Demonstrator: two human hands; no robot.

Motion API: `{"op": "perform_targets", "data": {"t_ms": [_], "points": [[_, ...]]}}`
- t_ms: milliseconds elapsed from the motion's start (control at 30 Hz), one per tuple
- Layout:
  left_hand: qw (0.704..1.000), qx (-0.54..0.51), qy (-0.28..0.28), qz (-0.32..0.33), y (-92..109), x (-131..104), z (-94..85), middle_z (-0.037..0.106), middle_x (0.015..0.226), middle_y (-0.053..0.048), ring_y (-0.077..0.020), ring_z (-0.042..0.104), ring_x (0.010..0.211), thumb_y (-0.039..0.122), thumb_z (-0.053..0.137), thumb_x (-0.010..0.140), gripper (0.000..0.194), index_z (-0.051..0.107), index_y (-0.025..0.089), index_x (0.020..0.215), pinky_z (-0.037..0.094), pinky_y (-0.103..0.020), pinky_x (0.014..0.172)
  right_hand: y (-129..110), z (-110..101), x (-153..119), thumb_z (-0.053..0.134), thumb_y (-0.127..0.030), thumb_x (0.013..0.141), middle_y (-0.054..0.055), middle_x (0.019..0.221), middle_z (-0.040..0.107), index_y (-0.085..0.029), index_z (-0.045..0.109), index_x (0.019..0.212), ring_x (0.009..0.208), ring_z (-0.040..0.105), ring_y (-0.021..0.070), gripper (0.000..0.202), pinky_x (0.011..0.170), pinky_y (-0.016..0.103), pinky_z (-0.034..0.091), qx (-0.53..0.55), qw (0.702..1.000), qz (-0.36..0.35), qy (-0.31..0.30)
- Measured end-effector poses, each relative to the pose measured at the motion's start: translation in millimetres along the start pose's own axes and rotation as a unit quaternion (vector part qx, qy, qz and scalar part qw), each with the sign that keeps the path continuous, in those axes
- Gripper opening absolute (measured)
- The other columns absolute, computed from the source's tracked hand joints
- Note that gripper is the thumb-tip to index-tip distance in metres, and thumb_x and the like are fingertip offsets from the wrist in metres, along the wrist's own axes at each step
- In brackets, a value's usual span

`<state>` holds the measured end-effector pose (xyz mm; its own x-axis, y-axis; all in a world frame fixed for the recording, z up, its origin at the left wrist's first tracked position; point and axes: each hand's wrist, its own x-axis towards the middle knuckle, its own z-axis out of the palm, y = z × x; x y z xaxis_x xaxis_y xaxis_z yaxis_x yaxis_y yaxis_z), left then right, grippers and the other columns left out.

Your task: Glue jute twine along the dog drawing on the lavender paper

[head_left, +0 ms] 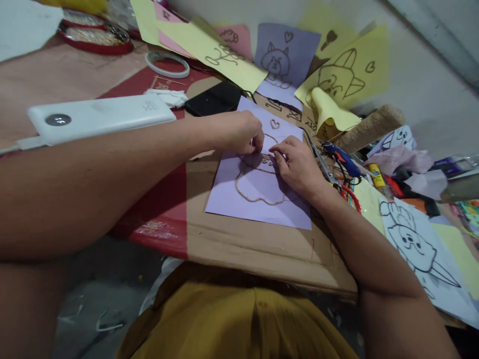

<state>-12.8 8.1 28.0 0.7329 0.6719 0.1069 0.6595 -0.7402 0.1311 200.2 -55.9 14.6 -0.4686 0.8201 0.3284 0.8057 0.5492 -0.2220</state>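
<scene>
A purple sheet (258, 192) lies on the cardboard surface, with brown cord stuck on it in a rounded outline (260, 200) and a small heart (274, 124) near its top. My left hand (245, 132) rests over the upper left of the outline, fingers curled together. Close on its right, my right hand (294, 162) has its thumb and index finger pinched at the small cord loops (266, 159) in the middle. Whatever either set of fingertips holds is too small to make out. The two hands are a short gap apart.
Left of the sheet are a white power bank (105, 117), a black phone (213, 98) and a tape roll (167, 65). To the right lie scissors (325, 167), a blue glue gun (342, 158), a glue stick (376, 175) and a cord roll (374, 127). Drawings (288, 55) stand behind.
</scene>
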Motion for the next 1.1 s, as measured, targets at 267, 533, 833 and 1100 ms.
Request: {"op": "perform_targets", "data": {"t_ms": [267, 533, 833, 1100], "points": [[1.000, -0.004, -0.029, 0.012, 8, -5, -7.5, 0.074, 0.108, 0.002, -0.0148, 0.066, 0.094, 0.023, 0.058, 0.085, 0.038, 0.079, 0.034, 0.115, 0.044, -0.022, 0.087, -1, -2, 0, 0.052, -0.021, 0.099, 0.011, 0.097, 0.065, -0.017, 0.076, 0.091, 0.092, 0.059, 0.0228, 0.026, 0.087, 0.037, 0.047, -0.014, 0.999, 0.006, -0.047], [0.999, -0.005, -0.032, 0.008, 9, -4, -7.1, 0.071, 0.109, 0.002, -0.0154, 0.064, 0.092, 0.022, 0.060, 0.083, 0.035, 0.081, 0.035, 0.108, 0.044, -0.022, 0.083, 1, -1, 0, 0.052, -0.021, 0.098, 0.011, 0.098, 0.064, -0.019, 0.076, 0.094, 0.096, 0.059, 0.0240, 0.025, 0.090, 0.039, 0.048, 0.000, 1.000, 0.008, -0.016], [1.000, 0.005, -0.014, 0.019, 6, -5, -3.7, 0.073, 0.107, -0.001, -0.0158, 0.065, 0.085, 0.023, 0.062, 0.085, 0.033, 0.081, 0.033, 0.110, 0.042, -0.024, 0.073, 1, 1, -1, 0.052, -0.021, 0.097, 0.011, 0.102, 0.065, -0.019, 0.074, 0.098, 0.096, 0.060, 0.0233, 0.022, 0.091, 0.039, 0.049, 0.033, 0.999, 0.012, -0.026], [0.997, -0.065, -0.021, -0.021, -1, -3, -4.3, 0.078, 0.098, 0.002, -0.0161, 0.070, 0.087, 0.017, 0.063, 0.077, 0.046, 0.074, 0.027, 0.120, 0.045, -0.023, 0.076, -1, 4, -4, 0.049, -0.014, 0.092, 0.012, 0.117, 0.070, -0.020, 0.059, 0.120, 0.105, 0.061, 0.0244, 0.031, 0.096, 0.043, 0.047, 0.082, 0.996, 0.000, 0.041]]}}
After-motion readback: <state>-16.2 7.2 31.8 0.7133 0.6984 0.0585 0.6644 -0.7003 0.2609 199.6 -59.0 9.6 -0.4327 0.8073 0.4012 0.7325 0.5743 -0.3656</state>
